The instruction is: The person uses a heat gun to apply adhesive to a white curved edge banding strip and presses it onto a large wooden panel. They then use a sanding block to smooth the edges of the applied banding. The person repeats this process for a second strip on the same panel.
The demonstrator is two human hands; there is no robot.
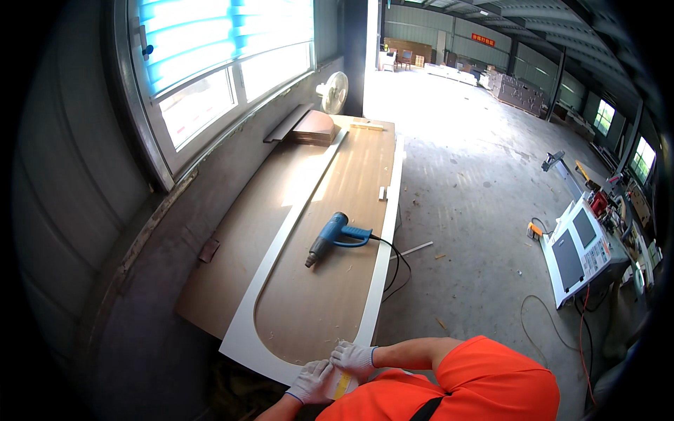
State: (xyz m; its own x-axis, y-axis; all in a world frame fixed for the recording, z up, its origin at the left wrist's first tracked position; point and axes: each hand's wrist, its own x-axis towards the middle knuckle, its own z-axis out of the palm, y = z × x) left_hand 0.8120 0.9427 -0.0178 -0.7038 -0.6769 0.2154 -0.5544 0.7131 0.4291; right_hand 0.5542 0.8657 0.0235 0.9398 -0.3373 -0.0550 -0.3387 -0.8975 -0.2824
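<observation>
My left hand (311, 381) and my right hand (353, 356), both in white knit gloves, meet at the near end of a long white frame panel (242, 342) with a rounded cut-out. Their fingers are bent and close together at the panel's near edge. What they grip is hidden. Beside my left hand, below my right, is a white piece with a yellow stripe (342, 384); its kind is unclear. A blue heat gun (331, 238) lies inside the cut-out on the brown board (225, 281), nozzle toward me, its black cord running off the right edge. Small shavings lie near the hands.
Brown curved panels (314, 128) are stacked at the table's far end, by a fan (335, 92). A small light block (382, 193) sits on the frame's right side. A window wall runs along the left. At right on the floor stands a white machine (583, 245) with loose cables.
</observation>
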